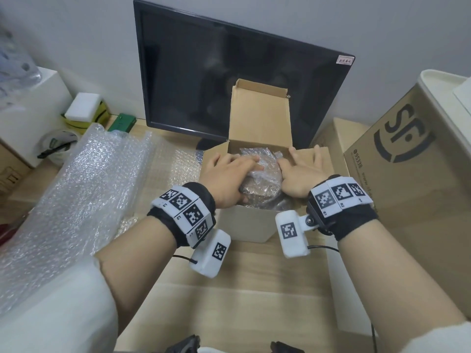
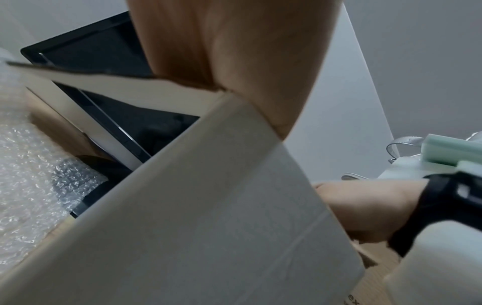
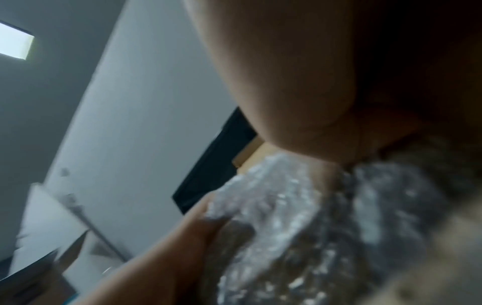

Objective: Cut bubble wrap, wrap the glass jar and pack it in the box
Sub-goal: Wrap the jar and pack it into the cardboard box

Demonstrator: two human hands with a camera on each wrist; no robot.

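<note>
The glass jar wrapped in bubble wrap (image 1: 265,184) lies inside the small open cardboard box (image 1: 252,222) at the middle of the desk. My left hand (image 1: 230,174) lies over the bundle's left side, fingers across the top and thumb curled round its near side. My right hand (image 1: 300,171) rests with straight, spread fingers on the bundle's right edge and the box's right flap. The right wrist view shows the wrapped jar (image 3: 313,227) close up, with the left hand's fingers (image 3: 187,233) against it. The left wrist view shows mostly the box wall (image 2: 221,227).
A bubble wrap roll (image 1: 84,189) lies unrolled on the left of the desk. A dark monitor (image 1: 229,80) stands right behind the box's raised back flap. A large printed carton (image 1: 407,174) crowds the right side. A tape roll (image 1: 58,146) and white boxes sit far left.
</note>
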